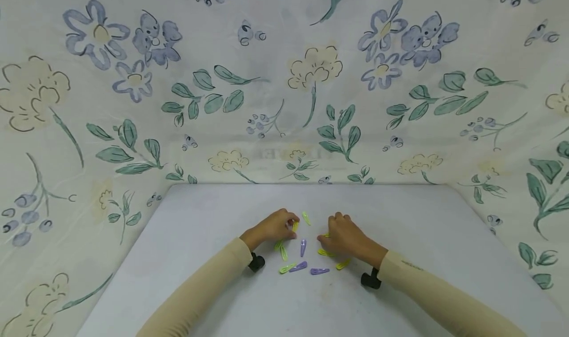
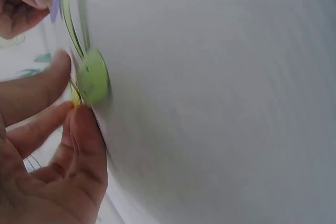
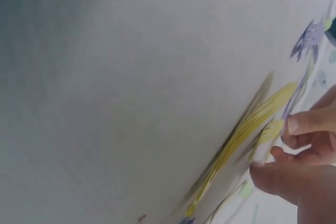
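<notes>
Three glossy purple teardrop-shaped hair clips (image 1: 320, 272), plus slim lime-green hair clips (image 1: 284, 253) and bright yellow hair clips (image 1: 343, 265), lie scattered on the smooth white tabletop (image 1: 200, 297), around and between the hands. Left hand (image 1: 276, 226) pinches one small yellow hair clip (image 1: 295, 226), mostly covered by fingers. Right hand (image 1: 345, 235) bent over yellow clips, partly hiding them; can't tell if it grips one. Wrist views blurry, clips cut off at edges.

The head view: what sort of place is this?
Possibly a small filming booth or recording set-up: floral sheeting lines the back and sides, a plain white tabletop fills the space, and a small black device, perhaps a camera, sits at the right wrist.
</notes>
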The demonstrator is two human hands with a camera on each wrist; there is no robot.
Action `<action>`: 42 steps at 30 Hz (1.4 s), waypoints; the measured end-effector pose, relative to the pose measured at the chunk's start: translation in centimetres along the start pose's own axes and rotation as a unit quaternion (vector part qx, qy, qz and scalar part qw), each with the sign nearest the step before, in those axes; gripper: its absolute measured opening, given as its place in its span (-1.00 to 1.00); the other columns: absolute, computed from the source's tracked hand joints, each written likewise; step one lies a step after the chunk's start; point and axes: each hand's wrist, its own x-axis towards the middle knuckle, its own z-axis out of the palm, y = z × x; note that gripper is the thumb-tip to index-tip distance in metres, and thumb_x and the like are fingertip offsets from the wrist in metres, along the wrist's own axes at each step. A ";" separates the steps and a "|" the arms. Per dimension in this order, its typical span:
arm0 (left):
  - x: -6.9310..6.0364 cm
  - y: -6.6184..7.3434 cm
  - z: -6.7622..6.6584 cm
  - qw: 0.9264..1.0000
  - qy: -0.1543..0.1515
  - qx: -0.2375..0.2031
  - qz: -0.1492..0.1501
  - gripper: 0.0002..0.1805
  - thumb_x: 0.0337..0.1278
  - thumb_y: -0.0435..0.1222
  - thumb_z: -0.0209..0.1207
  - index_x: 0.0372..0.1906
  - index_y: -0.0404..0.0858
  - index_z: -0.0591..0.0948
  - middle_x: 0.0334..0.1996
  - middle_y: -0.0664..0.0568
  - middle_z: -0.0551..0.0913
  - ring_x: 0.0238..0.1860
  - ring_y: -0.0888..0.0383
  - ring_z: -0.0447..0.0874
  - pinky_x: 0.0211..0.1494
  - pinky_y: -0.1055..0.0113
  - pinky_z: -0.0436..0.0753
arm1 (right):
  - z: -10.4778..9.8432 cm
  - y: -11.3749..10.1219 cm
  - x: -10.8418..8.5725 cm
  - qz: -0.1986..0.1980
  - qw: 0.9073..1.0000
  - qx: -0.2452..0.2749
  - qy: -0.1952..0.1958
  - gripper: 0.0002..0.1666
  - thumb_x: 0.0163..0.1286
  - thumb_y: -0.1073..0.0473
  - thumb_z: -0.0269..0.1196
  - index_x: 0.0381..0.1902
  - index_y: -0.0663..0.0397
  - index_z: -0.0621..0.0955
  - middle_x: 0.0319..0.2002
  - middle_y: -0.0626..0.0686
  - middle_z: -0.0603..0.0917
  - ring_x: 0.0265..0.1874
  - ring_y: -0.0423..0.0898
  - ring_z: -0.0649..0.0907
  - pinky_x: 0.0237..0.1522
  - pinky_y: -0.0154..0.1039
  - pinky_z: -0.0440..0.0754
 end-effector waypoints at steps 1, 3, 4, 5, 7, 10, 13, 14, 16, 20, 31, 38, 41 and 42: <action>-0.1 0.1 0.0 1.000 -0.001 -0.001 0.002 -0.48 0.14 -0.27 0.40 0.22 -0.24 0.59 -0.06 -0.03 0.56 -0.13 0.14 0.55 0.05 0.23 0.60 | 0.0 0.1 0.0 0.002 1.000 0.003 -0.004 -0.20 0.25 -0.25 0.36 0.06 0.41 0.58 -0.15 0.21 0.62 -0.24 0.02 0.56 -0.21 -0.14 0.64; -0.2 0.2 -0.1 1.000 -0.002 -0.005 0.006 -0.47 0.13 -0.28 0.40 0.23 -0.26 0.59 -0.05 -0.05 0.57 -0.13 0.13 0.55 0.06 0.21 0.60 | -0.1 0.3 -0.1 0.000 1.000 0.007 -0.010 -0.19 0.25 -0.25 0.37 0.09 0.39 0.56 -0.10 0.22 0.62 -0.19 0.04 0.58 -0.14 -0.10 0.66; -0.3 0.2 -0.1 1.000 -0.002 -0.007 0.009 -0.47 0.12 -0.29 0.40 0.22 -0.28 0.59 -0.05 -0.06 0.57 -0.13 0.12 0.56 0.06 0.20 0.60 | -0.2 0.5 -0.1 -0.004 1.000 0.012 -0.013 -0.25 0.26 -0.23 0.37 0.06 0.35 0.57 -0.11 0.20 0.62 -0.19 0.03 0.57 -0.13 -0.10 0.65; -0.3 0.2 -0.1 1.000 -0.002 -0.008 0.011 -0.47 0.13 -0.29 0.40 0.22 -0.28 0.59 -0.05 -0.06 0.57 -0.13 0.12 0.55 0.06 0.20 0.60 | -0.2 0.7 -0.2 -0.014 1.000 0.019 -0.014 -0.34 0.28 -0.19 0.37 0.01 0.30 0.59 -0.14 0.16 0.62 -0.20 0.02 0.57 -0.15 -0.11 0.64; -0.3 0.2 -0.2 1.000 -0.002 -0.007 0.014 -0.47 0.13 -0.29 0.40 0.22 -0.28 0.58 -0.04 -0.06 0.57 -0.12 0.12 0.54 0.06 0.20 0.60 | -0.4 1.1 -0.2 -0.042 0.999 0.031 -0.013 -0.57 0.34 -0.06 0.36 -0.09 0.19 0.61 -0.21 0.09 0.59 -0.23 -0.01 0.54 -0.17 -0.14 0.61; -0.3 0.1 -0.2 1.000 -0.003 -0.008 0.013 -0.47 0.14 -0.28 0.39 0.22 -0.28 0.58 -0.04 -0.06 0.57 -0.13 0.13 0.53 0.06 0.21 0.59 | -0.5 1.8 -0.4 -0.098 0.994 0.039 0.002 -0.90 0.35 0.24 0.34 -0.22 0.09 0.62 -0.30 0.03 0.57 -0.29 -0.04 0.53 -0.22 -0.18 0.59; -0.3 0.0 -0.2 1.000 -0.004 -0.007 0.009 -0.48 0.15 -0.26 0.39 0.23 -0.27 0.58 -0.04 -0.05 0.57 -0.13 0.14 0.51 0.05 0.22 0.58 | -0.5 2.4 -0.4 -0.141 0.989 0.023 0.028 -0.81 0.28 0.44 0.33 -0.18 0.13 0.64 -0.29 0.06 0.60 -0.29 -0.04 0.58 -0.21 -0.18 0.64; -0.3 0.0 -0.2 1.000 -0.004 -0.006 0.008 -0.48 0.15 -0.26 0.39 0.23 -0.27 0.58 -0.04 -0.05 0.57 -0.13 0.15 0.51 0.05 0.23 0.59 | -0.4 2.5 -0.4 -0.149 0.988 0.016 0.038 -0.80 0.27 0.46 0.33 -0.18 0.15 0.63 -0.29 0.07 0.61 -0.30 -0.05 0.60 -0.22 -0.19 0.66; -0.2 -0.1 -0.2 1.000 -0.002 -0.006 0.008 -0.48 0.15 -0.27 0.39 0.22 -0.26 0.59 -0.04 -0.04 0.57 -0.14 0.15 0.51 0.05 0.23 0.59 | -0.4 2.7 -0.4 -0.154 0.987 0.010 0.051 -0.79 0.26 0.46 0.33 -0.17 0.18 0.62 -0.29 0.07 0.61 -0.29 -0.07 0.62 -0.20 -0.22 0.68; -0.2 -0.1 -0.2 1.000 -0.002 -0.009 0.009 -0.48 0.15 -0.27 0.39 0.22 -0.27 0.59 -0.04 -0.05 0.57 -0.14 0.14 0.51 0.05 0.22 0.59 | -0.6 2.8 -0.3 -0.135 0.989 0.025 0.057 -0.83 0.27 0.41 0.35 -0.19 0.23 0.60 -0.29 0.08 0.60 -0.30 -0.09 0.64 -0.21 -0.24 0.69; -0.2 0.0 -0.2 1.000 0.005 0.001 0.011 -0.50 0.13 -0.26 0.40 0.19 -0.26 0.60 -0.08 -0.02 0.57 -0.17 0.16 0.48 -0.01 0.25 0.57 | -0.5 1.2 -0.3 -0.015 0.998 0.047 -0.037 -0.21 0.12 -0.31 0.45 -0.04 0.31 0.62 -0.15 0.10 0.58 -0.26 -0.07 0.50 -0.21 -0.23 0.60; -0.3 0.0 -0.1 1.000 0.000 -0.007 0.007 -0.49 0.14 -0.26 0.40 0.20 -0.25 0.59 -0.08 -0.02 0.54 -0.17 0.15 0.51 0.02 0.25 0.59 | -0.3 0.6 -0.6 0.005 0.999 0.044 -0.022 -0.19 0.18 -0.29 0.42 0.01 0.36 0.61 -0.07 0.16 0.59 -0.22 -0.03 0.51 -0.17 -0.19 0.62; -0.3 0.1 -0.1 1.000 0.001 -0.012 0.006 -0.49 0.14 -0.27 0.40 0.20 -0.26 0.59 -0.08 -0.02 0.54 -0.16 0.14 0.52 0.04 0.23 0.59 | -0.2 0.6 -0.6 0.010 0.999 0.048 -0.014 -0.22 0.20 -0.23 0.43 0.04 0.37 0.61 -0.07 0.17 0.60 -0.21 -0.02 0.53 -0.17 -0.19 0.63; -0.4 0.1 -0.1 1.000 0.001 -0.013 0.007 -0.49 0.13 -0.27 0.40 0.20 -0.27 0.59 -0.08 -0.02 0.54 -0.16 0.14 0.53 0.04 0.23 0.59 | -0.1 0.6 -0.6 0.010 0.999 0.047 -0.011 -0.23 0.21 -0.21 0.43 0.04 0.38 0.61 -0.07 0.17 0.60 -0.21 -0.02 0.53 -0.17 -0.18 0.63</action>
